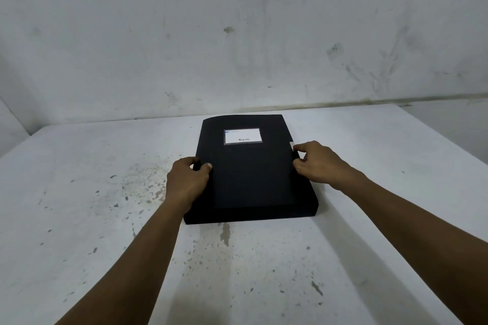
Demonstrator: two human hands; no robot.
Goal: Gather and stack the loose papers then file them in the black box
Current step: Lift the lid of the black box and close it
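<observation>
Item: flat black rigid file box [250,179], lid down, lying on the speckled white table [92,192]. Your left hand [186,182] grips its 9 o'clock edge; your right hand [319,163] pinches the 3 o'clock edge. No loose papers visible: filing likely done, fastening probably left.

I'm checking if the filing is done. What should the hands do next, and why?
Probably tuck in the white sliver showing at the right edge of the black box and press it shut there. The right hand pinches at that edge, while the left hand grips the opposite side.
</observation>
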